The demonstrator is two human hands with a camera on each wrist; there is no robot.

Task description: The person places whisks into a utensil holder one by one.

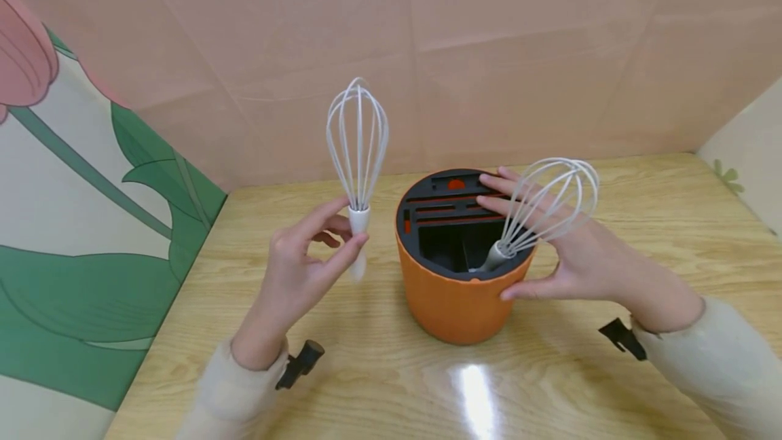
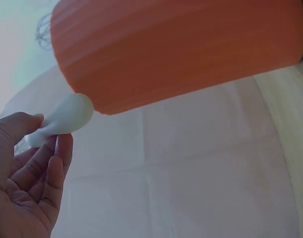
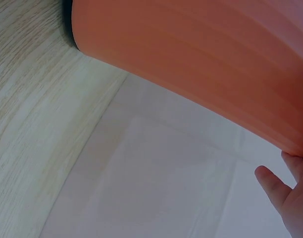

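Upright in the head view is a whisk with white wires. My left hand pinches its pale handle between thumb and fingers, left of the orange utensil holder. The left wrist view shows the rounded end of the whisk handle beyond the fingers. A second whisk stands handle down in the holder's large front compartment, leaning right. My right hand rests against the holder's right side, fingers spread over the black slotted top and thumb at the front rim. This whisk's wires pass in front of those fingers.
The holder stands on a light wood table. Behind it rises a pinkish panel, and at the left is a wall printed with green leaves. Black wrist mounts stick out from both sleeves.
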